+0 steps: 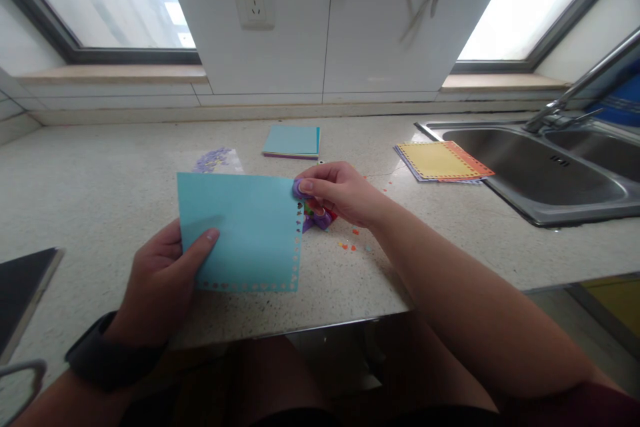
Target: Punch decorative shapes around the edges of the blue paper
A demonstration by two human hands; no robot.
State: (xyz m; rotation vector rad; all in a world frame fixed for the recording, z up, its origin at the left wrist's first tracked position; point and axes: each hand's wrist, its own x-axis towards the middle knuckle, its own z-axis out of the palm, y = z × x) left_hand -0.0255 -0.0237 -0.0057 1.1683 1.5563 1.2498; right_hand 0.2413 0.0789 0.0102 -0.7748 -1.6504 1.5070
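My left hand (167,260) grips a light blue sheet of paper (245,227) by its left edge, thumb on top. Small shaped holes run along the sheet's bottom edge and up its right edge. At the top right corner, my right hand (340,192) is closed on a small purple craft punch (301,189), which sits over the paper's edge. Just behind the sheet lie more punches, one of them purple (320,219), with red and green parts showing; the paper and my fingers partly hide them. Orange and yellow paper bits (353,247) are scattered beside them.
A stack of coloured sheets (293,140) lies by the wall. Punched yellow and orange sheets (440,161) rest beside the sink (530,167). Purple paper bits (213,160) are piled at back left. The counter's front edge (350,325) is close to my body; a dark panel (23,290) is at left.
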